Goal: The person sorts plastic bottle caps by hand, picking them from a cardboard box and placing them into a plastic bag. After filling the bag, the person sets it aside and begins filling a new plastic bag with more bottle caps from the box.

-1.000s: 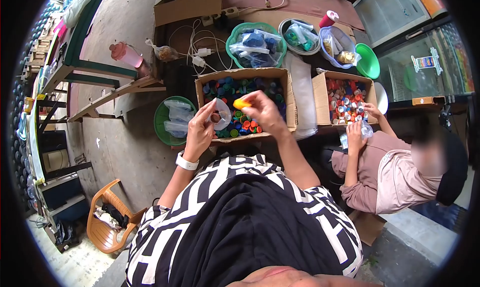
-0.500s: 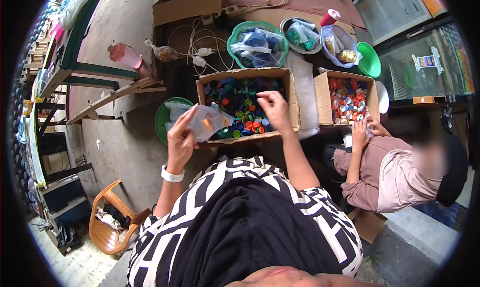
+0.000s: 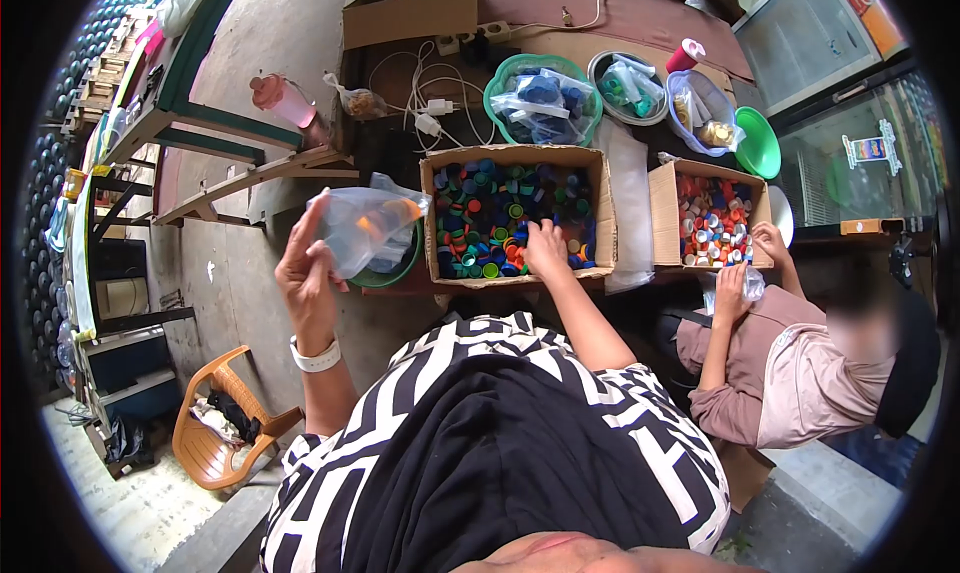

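Note:
A clear plastic bag [image 3: 345, 231] with a few orange bottle caps [image 3: 403, 211] inside is gripped in my left hand [image 3: 308, 268], left of the large cardboard box [image 3: 430, 218]. Many blue, green, red and orange bottle caps [image 3: 478, 185] fill that box. My right hand [image 3: 547, 255] reaches over its front edge, fingertips down among the caps. Those fingers are drawn together; what they pinch, if anything, is hidden. Behind the bag, a green basin [image 3: 402, 268] with clear plastic in it shows partly.
On the right, a person [image 3: 760, 363] holds a plastic bag and reaches into a smaller box [image 3: 668, 218] of red and white caps. Behind stand a green basin [image 3: 493, 98] of bagged caps, a metal bowl [image 3: 597, 78] and white cables [image 3: 428, 123]. An orange chair [image 3: 225, 468] is at lower left.
My right hand has lowered into the caps. My left hand has moved left with the bag, away from the box. The other person's one hand has moved to their box. The view has shifted slightly.

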Motion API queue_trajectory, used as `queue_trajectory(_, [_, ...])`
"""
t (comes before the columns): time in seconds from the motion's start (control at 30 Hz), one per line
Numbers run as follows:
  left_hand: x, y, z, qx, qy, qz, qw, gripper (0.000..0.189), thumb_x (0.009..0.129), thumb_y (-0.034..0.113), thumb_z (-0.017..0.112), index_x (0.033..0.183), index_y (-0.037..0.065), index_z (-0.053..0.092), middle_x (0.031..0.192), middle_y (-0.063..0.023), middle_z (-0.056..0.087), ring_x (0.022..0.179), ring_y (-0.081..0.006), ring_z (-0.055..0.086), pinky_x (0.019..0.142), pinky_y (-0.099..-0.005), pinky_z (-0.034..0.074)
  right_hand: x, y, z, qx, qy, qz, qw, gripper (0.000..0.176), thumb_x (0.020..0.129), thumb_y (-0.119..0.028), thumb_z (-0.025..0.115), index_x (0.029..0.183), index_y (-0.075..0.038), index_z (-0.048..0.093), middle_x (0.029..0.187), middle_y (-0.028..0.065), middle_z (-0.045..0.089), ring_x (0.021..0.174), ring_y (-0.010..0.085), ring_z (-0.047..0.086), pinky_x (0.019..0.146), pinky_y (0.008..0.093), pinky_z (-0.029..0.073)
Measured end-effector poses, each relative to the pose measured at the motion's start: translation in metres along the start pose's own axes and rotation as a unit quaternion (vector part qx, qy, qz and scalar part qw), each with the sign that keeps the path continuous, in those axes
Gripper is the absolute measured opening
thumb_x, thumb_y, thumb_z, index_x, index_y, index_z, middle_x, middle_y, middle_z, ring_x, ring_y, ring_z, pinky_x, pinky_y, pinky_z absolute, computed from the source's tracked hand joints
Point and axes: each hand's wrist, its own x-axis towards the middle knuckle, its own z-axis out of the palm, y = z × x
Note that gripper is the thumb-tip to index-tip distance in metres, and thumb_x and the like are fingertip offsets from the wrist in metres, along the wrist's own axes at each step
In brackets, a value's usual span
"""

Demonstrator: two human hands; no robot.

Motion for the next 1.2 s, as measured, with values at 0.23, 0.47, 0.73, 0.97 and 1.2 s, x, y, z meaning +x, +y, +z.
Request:
queue_trajectory(0.23, [0.001, 0.002, -0.008, -0.022, 0.058, 0.012, 0.998, 0.046, 0.088, -0.005, 0.044, 0.133, 0.004, 0.053, 0.111, -0.0022, 0.066, 0.050, 0.0016, 0.039, 0.043, -0.0140, 0.038, 0.014, -0.037, 0.036, 0.004, 0.049, -0.383, 0.923, 0.074, 0.056, -0.019, 0.084, 0.125, -0.016, 0.057, 0.140, 0.0134, 0.042, 0.132, 0.0362, 0.036, 0.106, 0.0471, 0.034])
queue_trajectory(0.47, [-0.007, 0.000, -0.015, -0.019, 0.073, 0.002, 0.997, 0.044, 0.090, -0.003, 0.045, 0.132, 0.002, 0.053, 0.101, -0.0024, 0.062, 0.051, 0.0016, 0.040, 0.044, -0.0140, 0.038, 0.034, -0.011, 0.037, -0.071, 0.027, -0.355, 0.932, 0.046, 0.059, -0.016, 0.076, 0.103, -0.015, 0.065, 0.126, 0.0085, 0.052, 0.123, 0.0303, 0.044, 0.099, 0.0427, 0.039])
queue_trajectory(0.73, [-0.014, -0.006, -0.024, -0.028, 0.114, -0.019, 0.993, 0.047, 0.089, -0.006, 0.040, 0.133, 0.002, 0.052, 0.073, 0.0042, 0.059, 0.049, 0.0018, 0.039, 0.042, -0.0143, 0.037, 0.045, 0.000, 0.012, 0.005, 0.145, -0.141, 0.979, 0.035, 0.066, -0.010, 0.071, 0.101, -0.011, 0.066, 0.118, 0.0103, 0.056, 0.114, 0.0308, 0.049, 0.092, 0.0444, 0.044])
queue_trajectory(0.97, [-0.007, -0.007, -0.031, -0.008, 0.063, -0.023, 0.998, 0.045, 0.089, -0.005, 0.042, 0.131, 0.004, 0.054, 0.127, -0.0067, 0.060, 0.052, 0.0024, 0.043, 0.045, -0.0135, 0.043, 0.025, -0.081, 0.064, -0.048, 0.026, -0.410, 0.910, 0.062, 0.063, -0.028, 0.079, 0.118, -0.009, 0.057, 0.133, 0.0157, 0.047, 0.133, 0.0343, 0.035, 0.110, 0.0494, 0.029])
queue_trajectory(1.2, [0.007, -0.009, -0.036, -0.002, 0.042, -0.017, 0.999, 0.044, 0.089, -0.005, 0.043, 0.131, 0.003, 0.055, 0.126, -0.0064, 0.059, 0.052, 0.0020, 0.043, 0.044, -0.0132, 0.043, 0.028, -0.050, 0.055, -0.058, 0.112, -0.363, 0.923, 0.019, 0.073, -0.011, 0.064, 0.092, -0.010, 0.065, 0.118, 0.0066, 0.056, 0.118, 0.0279, 0.047, 0.100, 0.0440, 0.035])
